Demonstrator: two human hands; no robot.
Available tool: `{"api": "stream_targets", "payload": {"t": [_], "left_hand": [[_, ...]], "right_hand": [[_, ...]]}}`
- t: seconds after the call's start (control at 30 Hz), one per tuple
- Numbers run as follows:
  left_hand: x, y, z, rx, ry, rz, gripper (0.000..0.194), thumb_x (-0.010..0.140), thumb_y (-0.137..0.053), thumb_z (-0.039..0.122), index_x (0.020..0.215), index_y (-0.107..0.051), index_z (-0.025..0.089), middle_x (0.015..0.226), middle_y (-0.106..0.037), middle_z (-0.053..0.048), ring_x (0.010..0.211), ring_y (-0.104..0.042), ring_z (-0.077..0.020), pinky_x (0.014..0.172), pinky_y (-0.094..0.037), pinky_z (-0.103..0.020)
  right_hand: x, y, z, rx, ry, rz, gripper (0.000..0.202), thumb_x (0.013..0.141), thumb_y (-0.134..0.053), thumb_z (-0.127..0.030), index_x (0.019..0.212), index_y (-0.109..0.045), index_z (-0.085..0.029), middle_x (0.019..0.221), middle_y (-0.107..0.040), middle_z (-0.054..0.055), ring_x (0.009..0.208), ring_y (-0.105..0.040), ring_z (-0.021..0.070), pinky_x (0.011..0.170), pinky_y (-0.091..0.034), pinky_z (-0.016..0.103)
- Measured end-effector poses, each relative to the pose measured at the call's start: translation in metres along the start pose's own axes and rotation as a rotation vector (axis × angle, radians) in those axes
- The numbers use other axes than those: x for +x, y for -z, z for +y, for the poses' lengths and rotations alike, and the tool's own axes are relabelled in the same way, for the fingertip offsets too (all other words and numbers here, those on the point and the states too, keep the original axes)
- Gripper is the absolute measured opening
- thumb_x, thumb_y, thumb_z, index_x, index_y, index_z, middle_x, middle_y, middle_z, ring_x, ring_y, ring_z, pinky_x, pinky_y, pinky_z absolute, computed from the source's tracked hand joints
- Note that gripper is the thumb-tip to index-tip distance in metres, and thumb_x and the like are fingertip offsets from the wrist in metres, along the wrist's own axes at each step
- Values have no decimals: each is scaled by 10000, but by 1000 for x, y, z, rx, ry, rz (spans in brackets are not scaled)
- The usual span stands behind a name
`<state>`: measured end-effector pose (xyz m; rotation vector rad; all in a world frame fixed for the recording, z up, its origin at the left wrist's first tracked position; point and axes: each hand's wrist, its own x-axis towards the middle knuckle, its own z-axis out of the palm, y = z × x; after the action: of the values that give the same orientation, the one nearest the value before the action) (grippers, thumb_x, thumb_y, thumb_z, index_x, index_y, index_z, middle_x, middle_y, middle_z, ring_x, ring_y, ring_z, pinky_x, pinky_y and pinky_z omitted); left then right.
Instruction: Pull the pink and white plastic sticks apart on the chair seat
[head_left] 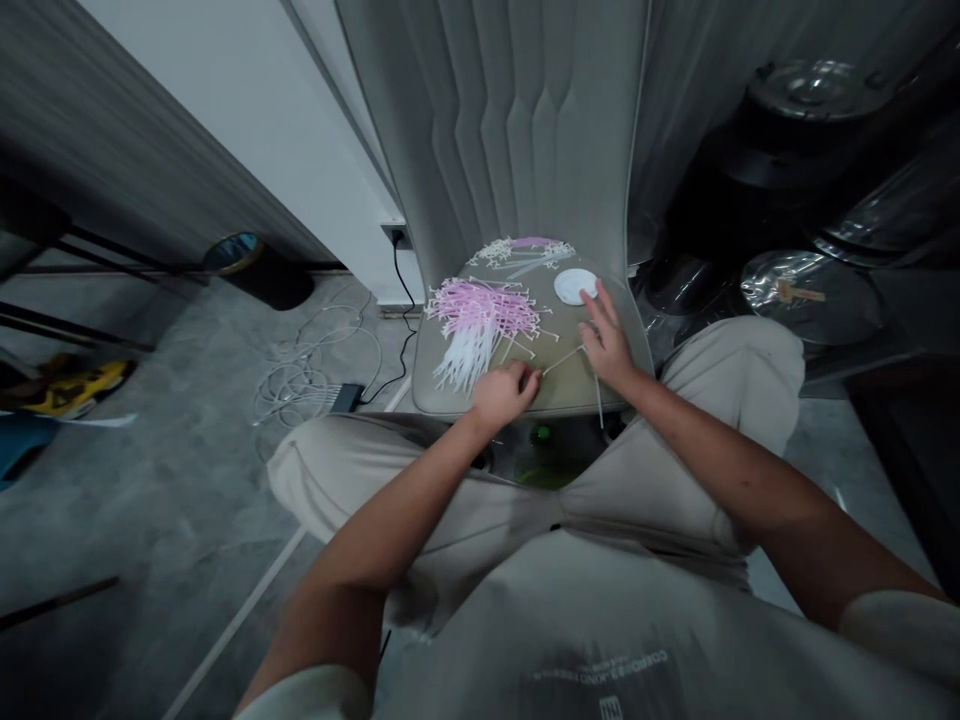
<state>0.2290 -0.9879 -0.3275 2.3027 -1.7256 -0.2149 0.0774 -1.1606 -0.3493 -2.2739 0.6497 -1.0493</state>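
Note:
My left hand (508, 393) is closed at the front of the chair seat, its fingertips pinching one end of a thin pale strip (561, 360). That strip runs across to my right hand (609, 345), which appears to grip it near the thumb. A second white strip (600, 402) hangs below the right palm over the seat's front edge. The index and middle fingers of that hand reach forward to the rim of a small round white dish (574, 286). Left of the hands lies a heap of thin pink-and-white strips (487, 312) with small knobbed ends.
A smaller bunch of strips (525, 252) lies against the backrest of the grey chair (525, 110). A coiled white cable (319, 370) and a dark bin (262, 272) are on the floor to the left. Shiny metal pots (817, 95) stand at the right.

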Motion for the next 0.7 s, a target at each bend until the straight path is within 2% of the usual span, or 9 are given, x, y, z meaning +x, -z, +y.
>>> {"api": "stream_targets", "payload": {"t": [0.13, 0.27, 0.37, 0.47, 0.5, 0.53, 0.6, 0.67, 0.7], "left_hand": [[-7, 8, -2, -53, -7, 49, 403, 993, -366, 443, 1172, -636, 203, 1086, -668, -91, 967, -648, -189, 783, -469, -275], [-12, 25, -7, -148, -62, 223, 411, 975, -420, 418, 1289, -595, 219, 1305, -576, -102, 1095, -615, -188, 922, -490, -294], [-19, 49, -22, -167, -27, 384, 420, 957, -454, 408, 1308, -580, 214, 1421, -487, -126, 1160, -592, -204, 1003, -482, -345], [-38, 75, -52, -132, 46, 517, 453, 932, -508, 403, 1358, -530, 249, 1480, -437, -116, 1295, -517, -250, 1088, -437, -419], [-49, 82, -65, -100, 84, 547, 468, 923, -527, 394, 1375, -515, 272, 1495, -429, -100, 1320, -497, -263, 1105, -423, -437], [-61, 87, -78, -63, 126, 548, 489, 912, -552, 382, 1390, -504, 288, 1513, -415, -87, 1337, -484, -272, 1123, -407, -448], [-90, 94, -105, 45, 218, 500, 528, 881, -603, 384, 1395, -507, 311, 1548, -386, -63, 1394, -418, -317, 1153, -366, -491], [-119, 95, -129, 172, 381, 477, 523, 840, -642, 451, 1347, -552, 364, 1544, -406, -36, 1387, -416, -384, 1135, -344, -598], [-131, 95, -139, 224, 499, 394, 544, 832, -638, 495, 1357, -533, 401, 1549, -401, -19, 1407, -376, -418, 1132, -301, -662]], "right_hand": [[13, 44, 13, -89, -136, 156, 636, 993, -298, -477, 1560, -213, -203, 1668, -59, 101, 1543, -67, 209, 1237, -145, 477], [3, 105, 11, -329, -299, 256, 693, 1004, -208, -477, 1581, -41, -129, 1657, 39, 174, 1546, 10, 206, 1218, -120, 513], [-29, 143, 10, -512, -425, 260, 883, 931, -441, -527, 1573, -74, -45, 1631, 35, 271, 1540, 32, 308, 1197, -94, 574], [-70, 167, 17, -681, -735, 154, 986, 778, -636, -553, 1582, -162, -234, 1658, -21, 176, 1506, -27, 457, 1099, -141, 747], [-82, 172, 20, -720, -749, 109, 909, 798, -604, -558, 1568, -227, -257, 1655, -103, 161, 1511, -73, 435, 1120, -128, 726], [-92, 176, 23, -712, -710, 53, 830, 830, -563, -549, 1550, -292, -240, 1641, -173, 170, 1518, -133, 375, 1171, -155, 631], [-103, 182, 27, -687, -660, 21, 825, 823, -564, -567, 1531, -341, -209, 1629, -204, 191, 1509, -218, 311, 1195, -234, 481], [-102, 185, 28, -709, -679, 15, 818, 821, -566, -563, 1526, -352, -207, 1626, -207, 195, 1508, -227, 299, 1195, -250, 437], [-98, 185, 28, -726, -699, 11, 808, 822, -568, -557, 1522, -360, -211, 1624, -211, 196, 1507, -226, 308, 1197, -245, 438]]}}
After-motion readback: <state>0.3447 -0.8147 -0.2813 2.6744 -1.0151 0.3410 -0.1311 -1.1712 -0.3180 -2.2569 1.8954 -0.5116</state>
